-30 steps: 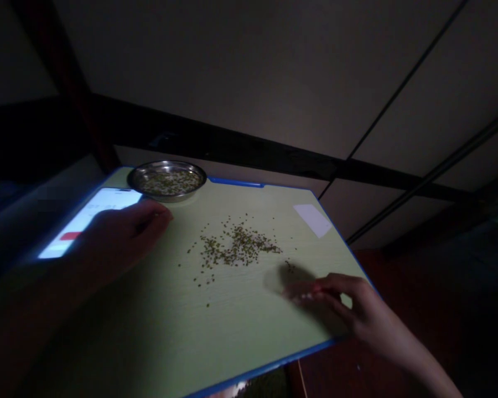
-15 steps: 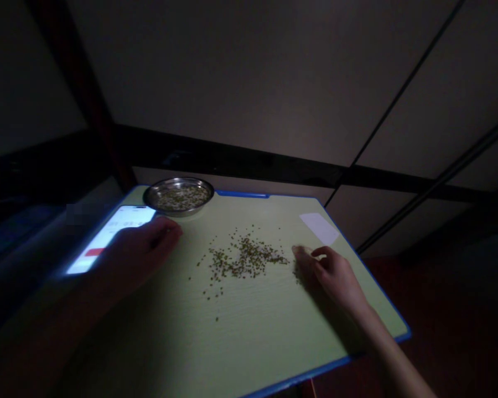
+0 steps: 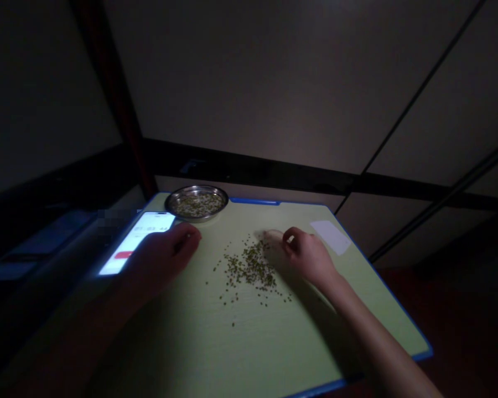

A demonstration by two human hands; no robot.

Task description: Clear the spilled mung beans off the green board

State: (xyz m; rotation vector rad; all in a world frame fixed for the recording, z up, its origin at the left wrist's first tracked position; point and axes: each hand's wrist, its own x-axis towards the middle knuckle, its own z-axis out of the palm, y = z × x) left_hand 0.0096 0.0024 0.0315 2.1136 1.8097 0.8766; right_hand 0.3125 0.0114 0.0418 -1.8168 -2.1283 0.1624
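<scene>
Small green beans or seeds lie in a loose scatter on the pale green tabletop. My right hand pinches a thin, see-through piece with a curved edge at the far right side of the scatter; blur hides its exact kind. Over the lower part of a lit phone, my left hand is curled closed. Whether anything is inside its fingers cannot be seen. Beyond it stands a round metal dish holding more of the green bits.
A white slip of paper lies at the right of the table. Blue edging runs along the rim. Pale cabinet panels rise behind, and the surroundings are dark.
My right hand has moved inward and away from me with the see-through piece, and the seeds' right side is drawn closer together. My left hand stays curled by the phone. The view has shifted slightly.
</scene>
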